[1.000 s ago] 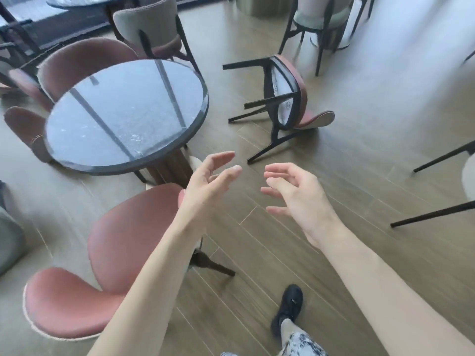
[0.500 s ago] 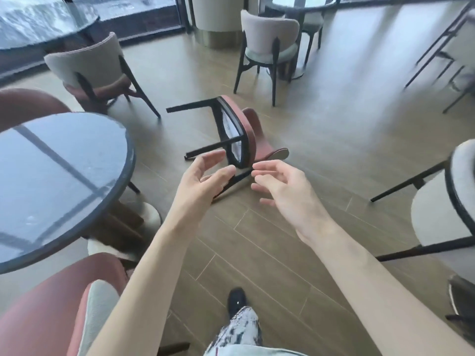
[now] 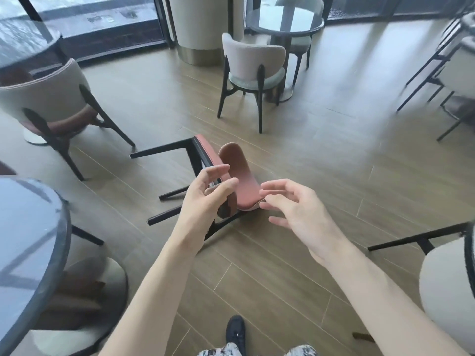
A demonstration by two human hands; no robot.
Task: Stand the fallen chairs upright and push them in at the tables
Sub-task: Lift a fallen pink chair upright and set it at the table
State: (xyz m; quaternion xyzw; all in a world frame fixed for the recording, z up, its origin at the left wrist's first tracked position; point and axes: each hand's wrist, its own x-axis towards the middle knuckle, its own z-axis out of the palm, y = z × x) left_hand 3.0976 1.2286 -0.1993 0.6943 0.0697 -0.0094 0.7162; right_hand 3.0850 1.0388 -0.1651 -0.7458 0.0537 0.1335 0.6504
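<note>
I am holding both arms out over the wooden floor [image 3: 295, 140], in the middle of the frame. My left hand [image 3: 205, 201] is hanging with its fingers loosely spread and lightly bent, gripping nothing. My right hand [image 3: 300, 214] is sitting just to the right of it, fingers likewise relaxed and apart, also holding nothing.

The fallen chair [image 3: 232, 176] is lying on its side on the floor at the centre of the frame, directly beyond my two hands. Its reddish-brown seat and backrest are showing between and above my hands, and its black legs are pointing out toward the left of the frame. My left hand is overlapping the seat frame in the picture and my right fingertips are sitting at the backrest's lower edge, but I cannot tell whether either hand is actually touching the chair.

A round dark desk [image 3: 30, 227] is filling the lower left of the frame. A second round desk [image 3: 285, 21] is standing at the upper middle, with an upright pale chair [image 3: 253, 65] just in front of it. Another upright chair [image 3: 48, 98] is standing at the left. My black shoe [image 3: 235, 332] is showing at the bottom centre.
</note>
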